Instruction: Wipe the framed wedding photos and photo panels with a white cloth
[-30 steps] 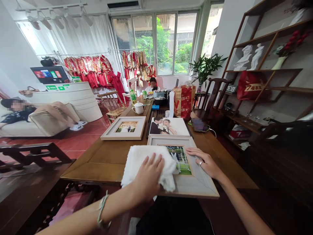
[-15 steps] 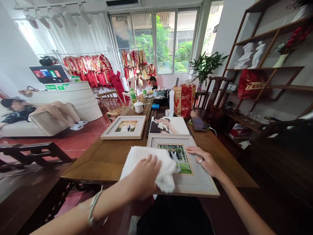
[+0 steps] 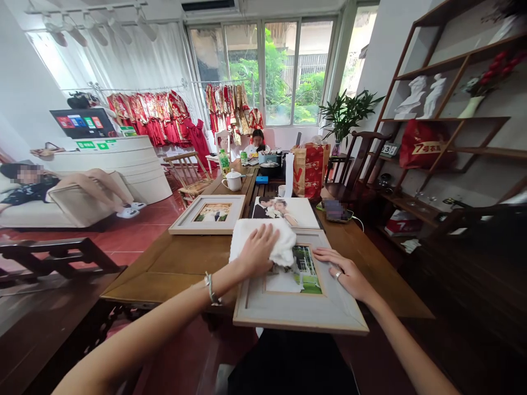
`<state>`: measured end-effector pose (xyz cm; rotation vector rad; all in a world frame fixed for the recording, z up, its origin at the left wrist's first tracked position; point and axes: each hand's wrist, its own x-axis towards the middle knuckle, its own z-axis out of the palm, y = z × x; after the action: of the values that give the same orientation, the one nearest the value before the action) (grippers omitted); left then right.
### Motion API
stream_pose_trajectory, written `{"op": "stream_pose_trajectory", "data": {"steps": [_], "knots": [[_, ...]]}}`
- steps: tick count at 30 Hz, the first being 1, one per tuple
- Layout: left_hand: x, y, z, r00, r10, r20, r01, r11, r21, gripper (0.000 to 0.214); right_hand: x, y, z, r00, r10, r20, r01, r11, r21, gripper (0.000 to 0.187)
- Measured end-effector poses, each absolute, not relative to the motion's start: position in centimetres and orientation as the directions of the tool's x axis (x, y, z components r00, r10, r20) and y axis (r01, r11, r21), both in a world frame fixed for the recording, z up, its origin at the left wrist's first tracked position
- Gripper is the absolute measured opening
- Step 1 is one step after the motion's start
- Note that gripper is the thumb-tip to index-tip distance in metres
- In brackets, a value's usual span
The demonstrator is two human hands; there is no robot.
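Note:
A white cloth (image 3: 242, 236) is bunched under my left hand (image 3: 257, 252), which presses it onto the upper left of a pale picture frame (image 3: 284, 314). Beneath the cloth, part of the frame's photo (image 3: 309, 269) is covered; greenery and a white fence show at its right. My right hand (image 3: 348, 274) grips the right border of this frame, fingers laid over the face and a ring on one of them. The frame's near edge juts past the table toward my lap. A second light frame (image 3: 178, 219) with a small photo lies to the left, and a large couple print (image 3: 302, 211) lies behind.
On the wooden table (image 3: 173, 269) stand a white lidded cup (image 3: 233, 180), a green-capped bottle (image 3: 223, 162), a red-and-brown paper bag (image 3: 310, 170) and a phone (image 3: 335, 210) on a cable. One person sits at the far end; another lies on a sofa (image 3: 69, 200) at left.
My left hand has slid the cloth up and away from me, from the frame's lower left to its upper left. The frame's lower left corner is uncovered. My right hand stays put.

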<state>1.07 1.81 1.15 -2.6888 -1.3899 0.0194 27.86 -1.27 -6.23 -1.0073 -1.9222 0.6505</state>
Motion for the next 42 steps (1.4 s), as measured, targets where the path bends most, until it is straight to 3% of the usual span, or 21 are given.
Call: {"op": "stream_pose_trajectory", "data": {"steps": [3, 6, 10, 14, 19, 26, 31, 37, 42], "knots": [[1.2, 4.3, 1.5, 0.556, 0.828, 0.079, 0.831, -0.550, -0.089, 0.076, 27.9, -1.3, -6.2, -0.318, 0.838, 0.444, 0.397, 0.543, -0.740, 0.038], [1.1, 3.2, 2.3, 0.573, 0.820, 0.000, 0.817, -0.571, -0.083, 0.071, 27.9, -1.2, -6.2, -0.311, 0.841, 0.443, 0.397, 0.539, -0.743, 0.038], [0.8, -3.4, 3.2, 0.615, 0.769, -0.177, 0.771, -0.633, -0.068, 0.070, 27.9, -1.2, -6.4, -0.302, 0.842, 0.447, 0.400, 0.537, -0.743, 0.039], [0.2, -10.4, 2.4, 0.718, 0.648, -0.255, 0.680, -0.731, 0.056, 0.088, 27.8, -1.1, -6.5, -0.290, 0.844, 0.452, 0.409, 0.536, -0.738, 0.041], [0.7, -10.9, 0.7, 0.749, 0.637, -0.183, 0.654, -0.754, 0.052, 0.098, 27.9, -1.1, -6.5, -0.310, 0.837, 0.451, 0.410, 0.545, -0.731, 0.039], [2.1, -0.8, 0.7, 0.600, 0.800, -0.006, 0.792, -0.596, -0.131, 0.081, 27.9, -1.2, -6.2, -0.322, 0.830, 0.455, 0.399, 0.555, -0.730, 0.038], [2.0, 4.1, 1.3, 0.539, 0.837, 0.096, 0.840, -0.524, -0.141, 0.075, 27.9, -1.3, -6.2, -0.311, 0.836, 0.453, 0.395, 0.547, -0.738, 0.037], [1.6, -1.5, 2.5, 0.588, 0.800, -0.120, 0.791, -0.600, -0.119, 0.071, 27.9, -1.2, -6.3, -0.310, 0.840, 0.445, 0.402, 0.540, -0.739, 0.040], [0.9, -10.3, 2.0, 0.746, 0.632, -0.210, 0.653, -0.756, 0.044, 0.086, 27.8, -1.2, -6.5, -0.296, 0.840, 0.454, 0.403, 0.541, -0.738, 0.042]]}}
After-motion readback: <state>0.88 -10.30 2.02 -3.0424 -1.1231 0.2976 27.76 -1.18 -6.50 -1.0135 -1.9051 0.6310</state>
